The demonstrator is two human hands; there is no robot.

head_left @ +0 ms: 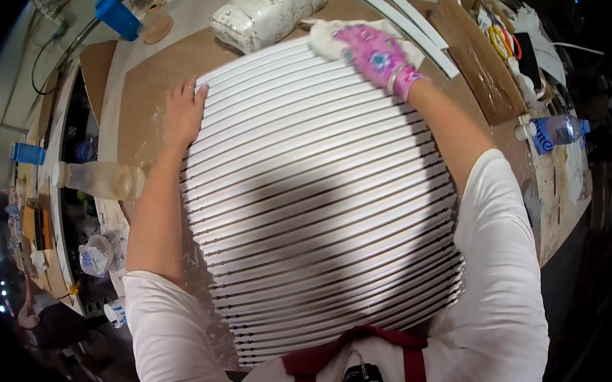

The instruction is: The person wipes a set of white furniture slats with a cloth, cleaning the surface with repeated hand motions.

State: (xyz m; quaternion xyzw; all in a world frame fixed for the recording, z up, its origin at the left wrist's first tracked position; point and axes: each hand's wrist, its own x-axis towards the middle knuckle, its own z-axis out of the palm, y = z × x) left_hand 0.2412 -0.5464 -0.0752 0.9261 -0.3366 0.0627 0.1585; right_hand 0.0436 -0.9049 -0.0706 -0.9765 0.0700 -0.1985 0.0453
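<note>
Many narrow white slats (pixel 274 136) lie side by side in a wide panel before me, with thin dark gaps between them. My bare left hand (pixel 184 113) rests flat along the panel's far left edge, its fingers stretched out and the thumb touching the slat ends. My right hand (pixel 379 55), in a pink flowered glove, presses a white cloth (pixel 323 41) on the far slats. Part of the cloth shows on both sides of the glove, and the fingertips are partly hidden against it. A shadow falls across the panel's middle.
Beyond the slats lies a white-smeared wrapped block (pixel 268 13). Loose white strips (pixel 400 18) and a cardboard box (pixel 476 61) stand at far right, near a water bottle (pixel 558 131). On the left are a cloudy plastic bottle (pixel 103 180) and a blue cup (pixel 117 17).
</note>
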